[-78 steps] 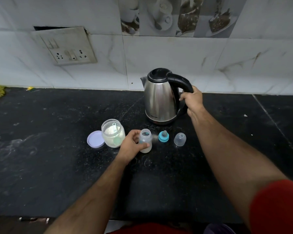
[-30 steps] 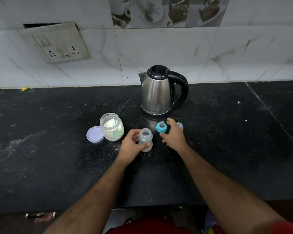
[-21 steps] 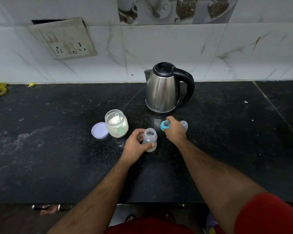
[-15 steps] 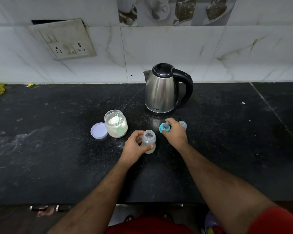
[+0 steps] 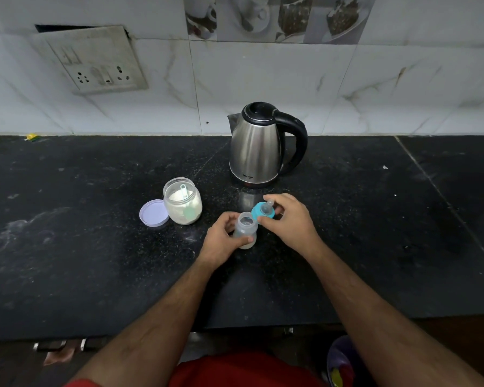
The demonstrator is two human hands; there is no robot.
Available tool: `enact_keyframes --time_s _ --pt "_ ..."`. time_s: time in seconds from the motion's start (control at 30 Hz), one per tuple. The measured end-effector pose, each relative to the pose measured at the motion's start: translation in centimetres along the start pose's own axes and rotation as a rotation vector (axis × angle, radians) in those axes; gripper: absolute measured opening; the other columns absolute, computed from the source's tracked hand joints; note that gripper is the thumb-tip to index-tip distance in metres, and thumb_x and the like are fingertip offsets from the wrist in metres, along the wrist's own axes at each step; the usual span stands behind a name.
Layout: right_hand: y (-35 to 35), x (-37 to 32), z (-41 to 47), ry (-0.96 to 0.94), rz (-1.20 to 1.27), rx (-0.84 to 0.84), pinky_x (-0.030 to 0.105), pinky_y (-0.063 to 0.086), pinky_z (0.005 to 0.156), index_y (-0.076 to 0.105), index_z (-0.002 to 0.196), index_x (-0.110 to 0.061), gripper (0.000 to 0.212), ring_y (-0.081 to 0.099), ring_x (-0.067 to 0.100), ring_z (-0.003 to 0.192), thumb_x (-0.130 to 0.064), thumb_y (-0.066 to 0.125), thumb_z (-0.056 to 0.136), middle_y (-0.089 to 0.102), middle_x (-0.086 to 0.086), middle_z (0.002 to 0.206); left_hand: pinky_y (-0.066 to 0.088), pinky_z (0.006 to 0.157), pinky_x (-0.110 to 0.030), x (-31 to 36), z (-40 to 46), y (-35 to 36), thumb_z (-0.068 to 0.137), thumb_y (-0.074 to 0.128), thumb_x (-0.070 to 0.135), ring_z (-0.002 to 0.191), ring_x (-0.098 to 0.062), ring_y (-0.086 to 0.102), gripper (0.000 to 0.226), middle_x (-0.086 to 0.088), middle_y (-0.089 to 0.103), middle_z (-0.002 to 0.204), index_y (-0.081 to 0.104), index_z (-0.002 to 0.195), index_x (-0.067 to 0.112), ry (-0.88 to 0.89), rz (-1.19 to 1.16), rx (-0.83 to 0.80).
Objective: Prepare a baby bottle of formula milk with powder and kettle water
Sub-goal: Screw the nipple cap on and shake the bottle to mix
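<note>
Head view, bottle (image 5: 245, 229): upright on the table near centre, mouth open, left hand (image 5: 221, 241) wrapped around its body in a closed grip.
Teat ring (image 5: 263, 212): now lifted off the table, pinched in the right hand (image 5: 288, 219), tilted just beside the bottle's mouth.
Meaning: filling looks finished; capping comes next.
Outward: powder jar (image 5: 182, 201) left, kettle (image 5: 259, 146) far, no hand on it now.

Kettle (image 5: 259, 148) – small "MILTON" mark low on steel body (faint); nothing else legible.
</note>
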State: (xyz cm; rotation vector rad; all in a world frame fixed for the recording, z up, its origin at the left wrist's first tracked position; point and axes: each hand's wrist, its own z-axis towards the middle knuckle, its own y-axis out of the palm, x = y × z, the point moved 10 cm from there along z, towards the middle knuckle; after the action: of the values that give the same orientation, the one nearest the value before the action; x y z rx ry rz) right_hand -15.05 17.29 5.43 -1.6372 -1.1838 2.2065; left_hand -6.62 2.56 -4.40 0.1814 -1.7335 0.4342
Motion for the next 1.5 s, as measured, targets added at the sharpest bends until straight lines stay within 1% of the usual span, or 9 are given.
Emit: enact_keyframes --time_s 0.1,0.27,0.63,0.83,1.07,1.2,1.33,1.4,1.5 --pt "0.9 -1.3 0.3 -0.041 -0.015 -0.084 -0.001 0.036 0.075 0.067 0.121 -0.016 0.047 0.054 -0.003 0.081 -0.019 0.081 0.076 0.058 -0.007 0.107 0.048 0.106 -0.041 -0.2 0.1 -0.1 0.064 0.091 0.013 0.11 -0.009 0.066 0.053 0.007 0.072 0.112 0.062 0.105 0.031 0.004 -0.004 -0.018" --pt "2.5 -2.7 1.0 -0.105 -0.114 -0.18 0.024 0.049 0.083 0.069 0.117 -0.016 0.043 0.057 0.006 0.088 -0.02 0.08 0.076 0.058 -0.008 0.108 0.048 0.106 -0.037 -0.1 0.0 0.0 0.067 0.088 0.008 0.109 -0.008 0.066 0.05 0.005 0.071 0.113 0.061 0.106 0.025 0.011 -0.016 -0.032" --pt "4.2 -3.3 1.0 -0.138 -0.265 -0.273 0.03 0.05 0.088 0.066 0.122 -0.017 0.046 0.057 0.01 0.1 -0.028 0.076 0.078 0.057 -0.005 0.11 0.051 0.103 -0.039 -0.7 0.3 0.0 0.066 0.09 0.011 0.107 -0.01 0.067 0.051 0.004 0.073 0.109 0.062 0.105 0.026 -0.002 -0.008 -0.046" --pt "4.2 -3.7 1.0 -0.137 -0.332 -0.248 0.024 0.038 0.073 0.068 0.099 -0.017 0.03 0.05 0.009 0.087 -0.035 0.076 0.077 0.048 -0.01 0.094 0.052 0.1 -0.033 -0.7 0.4 0.0 0.065 0.09 0.01 0.104 -0.009 0.068 0.05 0.004 0.074 0.106 0.062 0.104 0.025 0.006 0.007 -0.034" --pt "3.8 -3.7 0.9 -0.05 -0.464 -0.187 0.032 0.048 0.073 0.061 0.097 -0.012 0.053 0.06 0.017 0.089 -0.058 0.075 0.074 0.062 0.0 0.094 0.051 0.081 -0.014 -0.7 0.4 0.0 0.068 0.088 0.005 0.087 0.007 0.066 0.047 0.011 0.071 0.095 0.062 0.103 0.021 -0.004 0.021 -0.035" --pt "3.8 -3.4 1.4 -0.049 -0.564 -0.259 0.034 0.048 0.08 0.057 0.116 -0.018 0.072 0.059 0.019 0.102 -0.071 0.07 0.068 0.06 0.001 0.11 0.052 0.081 -0.016 -0.7 0.4 -0.1 0.067 0.088 0.004 0.088 0.001 0.067 0.048 0.007 0.072 0.095 0.062 0.104 0.019 0.004 0.023 -0.035" --pt "4.7 -3.2 1.5 -0.084 -0.382 -0.504 0.036 0.047 0.093 0.048 0.141 -0.031 0.072 0.051 0.015 0.111 -0.04 0.078 0.076 0.048 -0.005 0.115 0.051 0.098 -0.031 -0.9 0.6 -0.2 0.062 0.091 0.013 0.105 -0.012 0.069 0.051 0.002 0.074 0.107 0.062 0.101 0.028 0.005 0.024 -0.042" --pt "4.9 -3.2 1.5 -0.114 -0.389 -0.527 0.034 0.047 0.089 0.058 0.131 -0.029 0.056 0.051 0.012 0.103 -0.029 0.077 0.078 0.048 -0.01 0.104 0.051 0.099 -0.031 -1.0 0.6 -0.1 0.063 0.091 0.011 0.106 -0.011 0.068 0.051 0.002 0.074 0.107 0.062 0.101 0.027 0.005 0.034 -0.04" --pt "4.2 -3.6 1.7 -0.107 -0.453 -0.373 0.03 0.043 0.074 0.065 0.102 -0.021 0.041 0.053 0.01 0.089 -0.045 0.079 0.073 0.051 -0.015 0.087 0.053 0.094 -0.025 -0.8 0.5 -0.1 0.065 0.09 0.007 0.101 -0.008 0.069 0.047 0.002 0.074 0.105 0.062 0.1 0.024 0.007 0.032 -0.03"
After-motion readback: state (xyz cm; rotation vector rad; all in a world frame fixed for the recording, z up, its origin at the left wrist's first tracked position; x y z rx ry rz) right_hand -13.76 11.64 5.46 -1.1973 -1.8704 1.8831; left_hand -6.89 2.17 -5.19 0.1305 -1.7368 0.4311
